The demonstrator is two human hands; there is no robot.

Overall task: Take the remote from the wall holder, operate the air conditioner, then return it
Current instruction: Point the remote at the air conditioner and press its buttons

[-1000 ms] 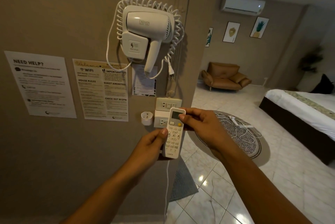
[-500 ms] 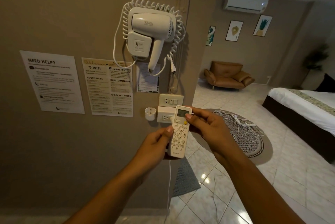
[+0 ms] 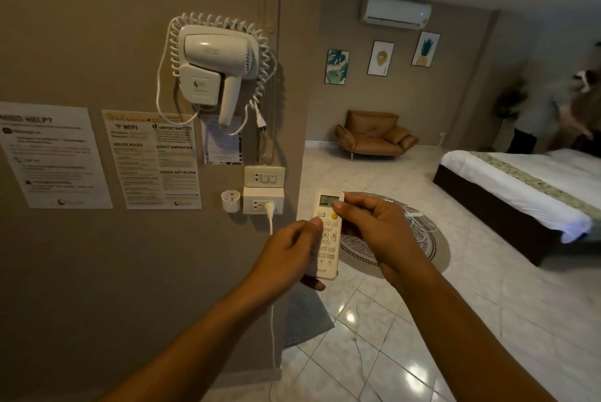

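A white remote [image 3: 328, 240] with a small screen and a yellow button stands upright between both hands, in front of the wall's corner. My left hand [image 3: 286, 255] grips its lower left side, thumb on the buttons. My right hand [image 3: 374, 232] holds its upper right edge, thumb tip beside the yellow button. The small white wall holder [image 3: 230, 201] hangs on the wall, left of the socket, with nothing in it. The white air conditioner [image 3: 395, 11] is mounted high on the far wall, a small light showing at its right end.
A wall hair dryer [image 3: 214, 60] with coiled cord hangs above the switch plate [image 3: 264, 176] and socket [image 3: 262, 205]. Paper notices [image 3: 149, 157] cover the wall at left. An armchair [image 3: 374, 135], bed [image 3: 520, 187], round rug [image 3: 432, 249] and a person [image 3: 582, 109] at far right.
My view has swung right and both hands have carried the remote rightward, away from the socket, toward the room. A person has come into view at far right.
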